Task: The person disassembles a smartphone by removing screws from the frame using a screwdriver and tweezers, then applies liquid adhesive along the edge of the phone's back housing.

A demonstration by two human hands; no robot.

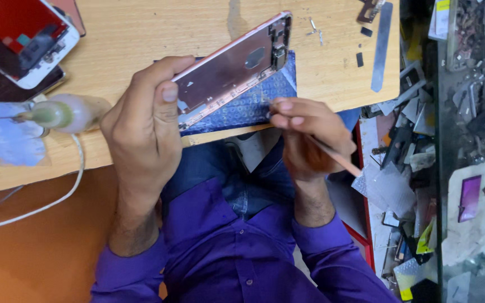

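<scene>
Far left on wooden bench [141, 33]: detached phone screen assembly [21, 39], white frame, lying face-down-ish at top corner, well apart from the hands. Below it, small soft bottle with green neck [65, 114] lying on its side on a blue cloth scrap [1, 137]; white cable [57, 191] looping off the bench edge. Moving right: left hand [144, 132] closed around lower end of pink metal phone housing [234, 70], thumb pressed on inner face, housing held tilted above a blue patterned mat [254, 104], open side up. Interior largely stripped: screen off, main cavity bare, only small parts and brackets visible near the top end and along one edge. Right of that: right hand [310, 137] pinched narrow on a thin pink-handled tool [338, 158], fingertips just beside the housing's lower long edge; tip itself hidden behind fingers, contact with housing not resolvable. Judged well advanced in teardown, screen and bulk of internals already out, remaining small fittings still in place. Further right on bench: two tiny screws [315, 28], dark small parts [363, 45], flat metal pry strip [381, 47]. Beyond bench edge, far right: cluttered pile of spare phone parts [416, 140].
</scene>
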